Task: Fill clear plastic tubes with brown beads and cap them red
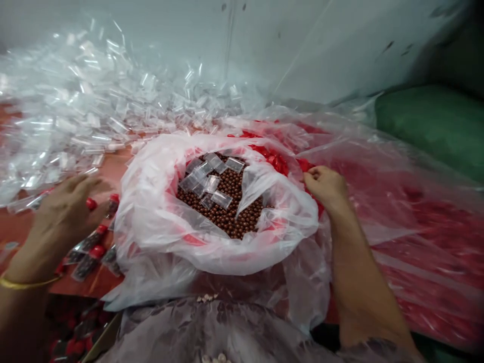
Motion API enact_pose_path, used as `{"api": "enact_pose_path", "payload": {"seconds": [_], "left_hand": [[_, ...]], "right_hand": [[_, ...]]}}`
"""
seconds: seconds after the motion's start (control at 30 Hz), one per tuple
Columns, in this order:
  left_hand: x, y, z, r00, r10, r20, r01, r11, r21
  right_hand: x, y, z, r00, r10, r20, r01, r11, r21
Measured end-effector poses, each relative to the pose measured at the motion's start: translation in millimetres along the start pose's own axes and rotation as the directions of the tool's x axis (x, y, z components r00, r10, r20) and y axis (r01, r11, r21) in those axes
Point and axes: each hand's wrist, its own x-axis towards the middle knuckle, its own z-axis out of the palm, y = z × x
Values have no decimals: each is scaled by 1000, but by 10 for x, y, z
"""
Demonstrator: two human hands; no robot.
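My left hand (66,219), slightly blurred, is at the left with fingers stretched out, above small clear tubes of dark balls with red caps (97,251). In the middle sits a white plastic bag (151,222) with its rim rolled back. Inside are many round brown balls (242,201), with several empty clear tubes (221,199) lying on top. My right hand (327,186) is at the bag's right edge, thumb and fingers pinched together beside loose red caps (274,160). Whatever lies between those fingertips is hidden.
A large heap of empty clear tubes (86,101) covers the back left of the red-brown table (113,169). To the right spreads a clear plastic bag (423,242) full of red pieces. A green sack (431,126) stands behind it. More red-capped tubes (75,327) lie below the table's front edge.
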Motion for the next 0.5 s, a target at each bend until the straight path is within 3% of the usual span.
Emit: {"api": "enact_pose_path", "payload": {"seconds": [0.07, 0.1, 0.2, 0.3, 0.37, 0.5], "left_hand": [[217, 289, 150, 995, 95, -5, -93, 979, 182], [339, 453, 268, 980, 183, 77, -195, 959, 204], [682, 900, 753, 838, 410, 359, -473, 875, 104], [906, 1127, 1240, 713, 502, 490, -602, 796, 59], [965, 1170, 1429, 659, 533, 531, -642, 766, 28], [888, 1226, 1410, 654, 459, 601, -592, 806, 28]], "right_hand": [[-149, -99, -76, 993, -50, -111, 76, 965, 251], [-251, -180, -108, 986, -82, -142, 132, 912, 389], [-591, -497, -139, 982, -167, -94, 179, 626, 759], [-846, -763, -32, 971, -216, 107, -30, 333, 942], [-927, -841, 92, 955, -204, 216, -174, 205, 963], [-949, -810, 291, 918, -218, 332, -329, 50, 943]]}}
